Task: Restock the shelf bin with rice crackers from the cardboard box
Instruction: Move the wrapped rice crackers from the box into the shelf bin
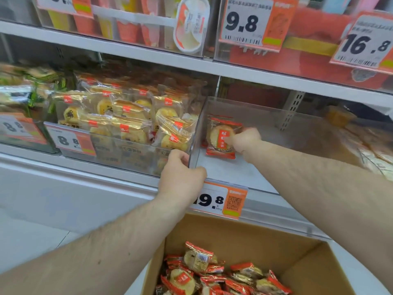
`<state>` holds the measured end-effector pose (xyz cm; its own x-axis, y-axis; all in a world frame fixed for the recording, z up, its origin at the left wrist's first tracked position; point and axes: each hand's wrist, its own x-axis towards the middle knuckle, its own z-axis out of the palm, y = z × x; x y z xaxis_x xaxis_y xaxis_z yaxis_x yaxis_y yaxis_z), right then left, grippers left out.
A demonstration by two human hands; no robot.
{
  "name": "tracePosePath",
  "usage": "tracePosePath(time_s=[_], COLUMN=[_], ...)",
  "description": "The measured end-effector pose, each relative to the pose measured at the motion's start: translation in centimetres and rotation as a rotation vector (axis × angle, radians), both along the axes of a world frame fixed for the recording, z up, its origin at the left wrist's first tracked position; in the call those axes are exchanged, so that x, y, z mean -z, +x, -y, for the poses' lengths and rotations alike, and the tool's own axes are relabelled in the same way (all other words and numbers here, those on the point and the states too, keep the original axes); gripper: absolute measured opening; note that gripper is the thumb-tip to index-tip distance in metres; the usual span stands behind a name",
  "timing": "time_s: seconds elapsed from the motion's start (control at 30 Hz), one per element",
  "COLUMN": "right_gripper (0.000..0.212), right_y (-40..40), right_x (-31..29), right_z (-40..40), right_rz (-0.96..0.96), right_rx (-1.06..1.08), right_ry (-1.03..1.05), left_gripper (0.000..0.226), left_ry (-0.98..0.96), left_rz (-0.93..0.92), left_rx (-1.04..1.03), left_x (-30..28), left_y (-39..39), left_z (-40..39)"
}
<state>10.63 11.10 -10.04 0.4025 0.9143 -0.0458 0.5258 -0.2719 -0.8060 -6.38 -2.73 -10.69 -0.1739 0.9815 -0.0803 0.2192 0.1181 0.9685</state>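
One cracker pack (221, 138) stands upright in the clear bin (244, 167) at mid-frame, leaning against the bin's left wall, and the right hand (244, 140) pinches its right edge, fingers curled onto the wrapper from the right side. The pack sits left of the hand, its red top and bottom bands and round pale cracker facing the camera, its lower edge on the bin floor. The left hand (181, 177) is lower and to the left, its fingers curled over the front left corner of the bin where the wall meets the front lip, gripping that corner (the thumb is not visible). A price tag (219, 200) reading 9.8 hangs on the front lip just right of that hand, partly covered by it. At the bottom of the frame the open box (276, 241) holds a loose heap of the same packs (212, 273) in red and gold wrappers, piled toward its left side. Left of the bin a neighbouring bin (119, 150) is full of golden pastry packs (131, 120). Across the top run more bins with tags, one marked 9.8 (246, 24) and one 16.8 (365, 42).
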Motion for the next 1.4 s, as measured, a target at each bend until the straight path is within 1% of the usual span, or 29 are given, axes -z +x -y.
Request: tracePosePath(time_s=[0.07,0.27,0.33,0.43,0.53,0.7,0.8,0.83,0.9,0.97,1.0,1.03,1.07,1.1,1.17,1.23,1.27,1.37,1.4], right_gripper=[0.057,0.042,0.038,0.030,0.030,0.031,0.030,0.034,0.044,0.038,0.037,0.042,0.047,0.047,0.034,0.012,0.004,0.013,0.014], right_y=[-0.1,-0.8,-0.9,-0.9,-0.8,0.0,0.8,1.1,1.9,2.5,2.8,3.1,3.3,3.4,3.6,3.9,4.0,4.1,4.1], right_x=[0.4,1.0,0.9,1.0,0.7,-0.1,-1.3,-1.9,-3.2,-4.3,-4.6,-4.8,-5.0,-5.0,-4.3,-3.7,-3.7,-4.6,-4.8], right_z=[-0.3,-1.1,-1.1,-0.7,-0.5,0.2,1.7,2.6,5.2,9.1,11.5,14.0,16.4,18.4,20.5,20.4,20.0,19.5,19.6], right_rz=[0.096,0.099,0.076,-0.005,-0.049,-0.091,-0.068,-0.029,0.120,0.256,0.309,0.353,0.400,0.459,0.612,0.735,0.756,0.771,0.777], right_rx=[0.009,-0.061,-0.106,-0.205,-0.262,-0.282,-0.261,-0.236,-0.209,-0.251,-0.287,-0.325,-0.360,-0.400,-0.480,-0.482,-0.461,-0.429,-0.426], right_ry=[-0.006,-0.045,-0.056,-0.145,-0.203,-0.242,-0.233,-0.206,-0.110,-0.026,-0.019,-0.033,-0.070,-0.114,-0.159,-0.107,-0.069,0.008,0.024], left_gripper=[0.020,0.025,0.027,0.029,0.030,0.031,0.034,0.034,0.032,0.042,0.048,0.054,0.058,0.060,0.058,0.052,0.052,0.068,0.069], left_ry=[0.010,0.036,0.029,0.023,0.005,-0.021,-0.037,-0.046,-0.062,-0.108,-0.147,-0.190,-0.227,-0.259,-0.271,-0.240,-0.230,-0.232,-0.233], left_rz=[0.006,0.014,0.018,0.033,0.066,0.099,0.119,0.131,0.160,0.198,0.225,0.258,0.293,0.318,0.334,0.338,0.343,0.344,0.343], left_rx=[0.004,0.028,0.034,0.032,0.020,0.019,0.015,0.015,0.019,0.046,0.067,0.089,0.110,0.125,0.141,0.122,0.108,0.080,0.075], left_x=[0.0,0.0,0.0,-0.1,-0.1,0.1,0.0,0.0,0.1,0.3,0.3,0.3,0.3,0.1,-0.1,-0.5,-0.8,-2.1,-2.4], left_y=[0.0,0.0,-0.1,0.1,0.1,0.2,0.2,0.2,0.1,0.0,0.0,-0.1,-0.1,0.0,0.1,0.4,0.5,0.6,0.6], left_z=[-0.2,-0.3,-0.3,-0.2,-0.1,-0.1,0.2,0.3,0.7,1.1,1.4,1.6,1.9,2.1,2.4,2.7,2.7,2.9,3.0])
